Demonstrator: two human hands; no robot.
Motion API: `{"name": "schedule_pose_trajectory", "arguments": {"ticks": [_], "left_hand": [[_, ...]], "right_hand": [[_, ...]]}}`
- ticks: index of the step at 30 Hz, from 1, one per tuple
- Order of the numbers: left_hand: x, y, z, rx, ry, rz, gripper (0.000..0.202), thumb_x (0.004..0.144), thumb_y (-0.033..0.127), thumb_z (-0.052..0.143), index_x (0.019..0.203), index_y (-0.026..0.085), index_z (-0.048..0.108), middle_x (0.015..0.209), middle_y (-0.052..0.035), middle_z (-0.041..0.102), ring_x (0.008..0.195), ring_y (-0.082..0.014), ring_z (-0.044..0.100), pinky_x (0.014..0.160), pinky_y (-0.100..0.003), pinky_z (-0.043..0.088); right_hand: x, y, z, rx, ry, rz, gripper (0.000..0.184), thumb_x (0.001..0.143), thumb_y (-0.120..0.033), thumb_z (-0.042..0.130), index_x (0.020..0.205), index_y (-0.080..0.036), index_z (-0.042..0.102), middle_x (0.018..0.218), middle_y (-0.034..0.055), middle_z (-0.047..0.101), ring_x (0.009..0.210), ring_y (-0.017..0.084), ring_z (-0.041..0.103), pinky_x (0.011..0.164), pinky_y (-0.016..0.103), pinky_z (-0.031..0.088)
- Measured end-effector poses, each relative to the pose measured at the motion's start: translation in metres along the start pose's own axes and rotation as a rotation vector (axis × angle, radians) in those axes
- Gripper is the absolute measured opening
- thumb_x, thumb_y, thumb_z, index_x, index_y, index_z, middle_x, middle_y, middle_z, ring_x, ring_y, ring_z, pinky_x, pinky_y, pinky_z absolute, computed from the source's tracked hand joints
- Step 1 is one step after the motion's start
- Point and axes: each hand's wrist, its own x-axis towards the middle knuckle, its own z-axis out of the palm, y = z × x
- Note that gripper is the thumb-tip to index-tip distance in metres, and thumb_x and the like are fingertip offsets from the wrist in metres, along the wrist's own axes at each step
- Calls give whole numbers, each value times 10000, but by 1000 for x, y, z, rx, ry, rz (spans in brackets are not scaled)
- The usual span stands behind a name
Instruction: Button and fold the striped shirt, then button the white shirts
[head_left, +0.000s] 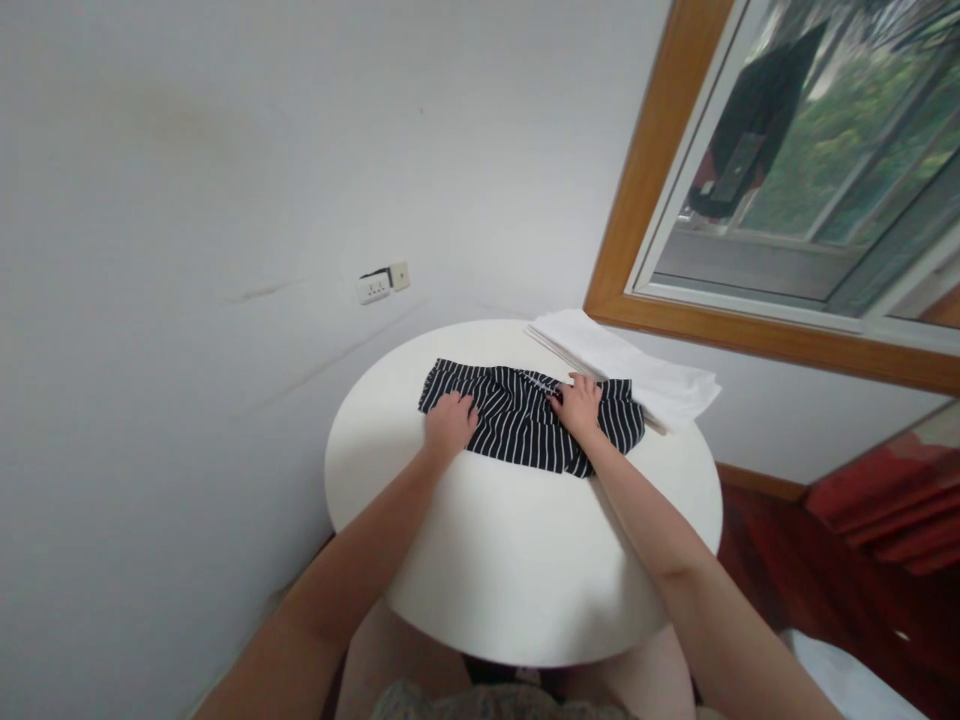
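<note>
A black garment with white stripes (pixel 517 430) lies folded and creased across the round white table (pixel 517 570). Its exact kind is hard to make out. My left hand (pixel 450 424) rests on the garment near its left end, with the fingers curled down into the fabric. Toward the right end, my right hand (pixel 580 405) presses on the cloth with its fingers apart and the thumb stretched out to the left. A small light strip, perhaps an edge or trim, shows in the folds beside that thumb.
White folded sheets (pixel 630 365) lie at the table's back right, beyond the garment. A wall socket (pixel 373 289) is on the white wall behind. The wood-framed window (pixel 795 350) rises at the right, above red fabric (pixel 892 490). Something white (pixel 847 680) is at lower right.
</note>
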Motion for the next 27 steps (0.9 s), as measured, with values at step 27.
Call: {"name": "schedule_pose_trajectory", "arguments": {"ticks": [27], "left_hand": [[5, 16, 2, -327, -124, 481, 548, 753, 306, 525, 1293, 218, 518, 1058, -86, 619, 1067, -265, 500, 1051, -470, 242]], "right_hand": [[-31, 15, -65, 804, -503, -82, 348, 892, -419, 471, 1092, -194, 645, 923, 73, 708, 703, 164, 661, 654, 298, 510]]}}
